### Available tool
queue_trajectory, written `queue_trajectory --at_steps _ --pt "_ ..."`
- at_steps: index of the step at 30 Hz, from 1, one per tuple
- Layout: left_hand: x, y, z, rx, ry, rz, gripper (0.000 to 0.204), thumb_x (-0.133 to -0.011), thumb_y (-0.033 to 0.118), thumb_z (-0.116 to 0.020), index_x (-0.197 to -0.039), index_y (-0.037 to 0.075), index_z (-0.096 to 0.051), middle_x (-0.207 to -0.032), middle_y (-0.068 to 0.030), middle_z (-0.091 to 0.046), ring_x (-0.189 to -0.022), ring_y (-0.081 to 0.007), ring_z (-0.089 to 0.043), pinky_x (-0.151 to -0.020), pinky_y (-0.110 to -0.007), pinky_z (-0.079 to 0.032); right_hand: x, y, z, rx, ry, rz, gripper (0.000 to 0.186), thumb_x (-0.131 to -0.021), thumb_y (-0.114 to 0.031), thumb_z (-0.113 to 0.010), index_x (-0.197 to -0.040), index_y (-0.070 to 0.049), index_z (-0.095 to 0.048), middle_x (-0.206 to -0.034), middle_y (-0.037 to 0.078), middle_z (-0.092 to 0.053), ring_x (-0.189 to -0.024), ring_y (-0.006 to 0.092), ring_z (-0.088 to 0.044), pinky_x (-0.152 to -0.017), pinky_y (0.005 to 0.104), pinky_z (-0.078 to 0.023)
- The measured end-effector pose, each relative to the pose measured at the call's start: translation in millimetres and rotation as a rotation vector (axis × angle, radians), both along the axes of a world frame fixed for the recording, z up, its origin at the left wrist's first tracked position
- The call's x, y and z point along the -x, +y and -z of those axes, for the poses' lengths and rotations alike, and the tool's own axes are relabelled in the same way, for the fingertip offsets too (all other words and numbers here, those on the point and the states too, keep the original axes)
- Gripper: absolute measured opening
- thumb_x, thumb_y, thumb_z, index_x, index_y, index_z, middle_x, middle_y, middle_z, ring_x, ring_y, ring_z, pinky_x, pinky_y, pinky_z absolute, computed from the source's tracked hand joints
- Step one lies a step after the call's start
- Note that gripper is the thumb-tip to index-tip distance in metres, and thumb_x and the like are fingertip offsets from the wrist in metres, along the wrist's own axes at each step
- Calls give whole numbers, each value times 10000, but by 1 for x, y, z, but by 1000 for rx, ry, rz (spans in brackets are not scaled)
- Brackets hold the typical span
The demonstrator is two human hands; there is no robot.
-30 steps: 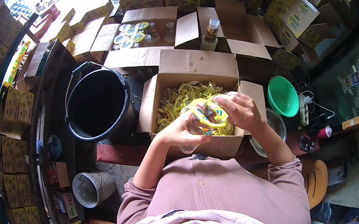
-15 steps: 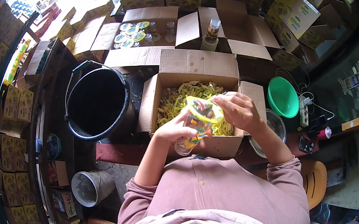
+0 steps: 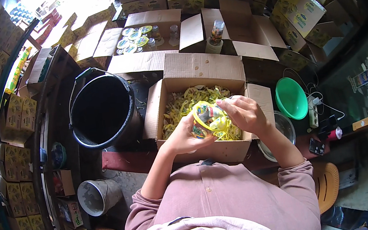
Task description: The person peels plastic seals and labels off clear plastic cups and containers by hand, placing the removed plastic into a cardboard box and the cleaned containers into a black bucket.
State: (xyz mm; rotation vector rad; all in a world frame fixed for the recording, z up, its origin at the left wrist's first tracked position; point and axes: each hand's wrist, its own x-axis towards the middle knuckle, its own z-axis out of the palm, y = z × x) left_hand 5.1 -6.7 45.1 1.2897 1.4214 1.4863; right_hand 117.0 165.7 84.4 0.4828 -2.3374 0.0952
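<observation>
My left hand (image 3: 182, 138) is wrapped round a clear plastic cup with a printed yellow film lid (image 3: 202, 110), tilted so that the lid faces up and to the right. At the lid's right edge, the thumb and fingers of my right hand (image 3: 247, 115) are pinched together on the yellow film rim. Both hands are over the near side of an open cardboard box (image 3: 201, 68). Thin yellow film strips (image 3: 178, 106) lie heaped inside it. The lower part of the cup is hidden by my left fingers.
A black bucket (image 3: 133, 94) stands left of the box, with a grey pail (image 3: 110, 192) lower down. Beyond are lidded cups (image 3: 136, 37) in another open box and an upright cup stack (image 3: 216, 33). To the right are a green bowl (image 3: 291, 98) and a power strip (image 3: 314, 116).
The cup has turned in my left hand, its lid now facing more toward me and its base no longer showing below. My right hand stays at the lid's edge.
</observation>
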Motion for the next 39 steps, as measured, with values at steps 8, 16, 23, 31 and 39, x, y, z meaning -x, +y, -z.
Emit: queue_trajectory --at_steps 8,16,23,31,39 --pt "-1 -12 -1 123 -495 303 523 -695 86 -687 -1147 57 -425 -933 -34 -562 -838 -92 -522 -744 -244 -438 -3 -7 -2 21 29 -78 424 -709 -82 -608 -1114 3 -513 -787 55 -628 -709 154 -611 -657 302 -501" --pt "-1 -1 11 57 -618 672 312 -697 138 -668 -945 18 -521 -767 -59 -566 -679 -119 -533 -618 -248 -450 0 -13 -5 61 61 -123 456 -686 -146 -676 -1088 4 -521 -884 79 -632 -731 175 -618 -676 317 -509" --pt "1 6 11 -26 -777 834 355 -702 272 -635 -837 -37 -521 -664 -90 -527 -565 -146 -511 -499 -252 -421 5 -15 -3 102 106 -126 449 -672 -200 -697 -1050 -10 -547 -843 64 -629 -734 169 -618 -680 310 -514" --pt "-11 20 19 -187 -1234 1097 449 -696 241 -623 -952 -77 -437 -614 -97 -470 -455 -158 -484 -401 -273 -400 13 -11 6 98 142 -138 343 -684 -119 -664 -1000 -24 -572 -808 58 -622 -749 176 -619 -688 314 -518" --pt "-16 30 28 -207 -1464 1252 534 -696 206 -634 -1065 -58 -352 -638 -103 -469 -444 -154 -483 -398 -275 -402 21 -10 6 116 169 -159 317 -661 -78 -656 -965 -30 -578 -786 54 -614 -752 180 -617 -694 324 -524"
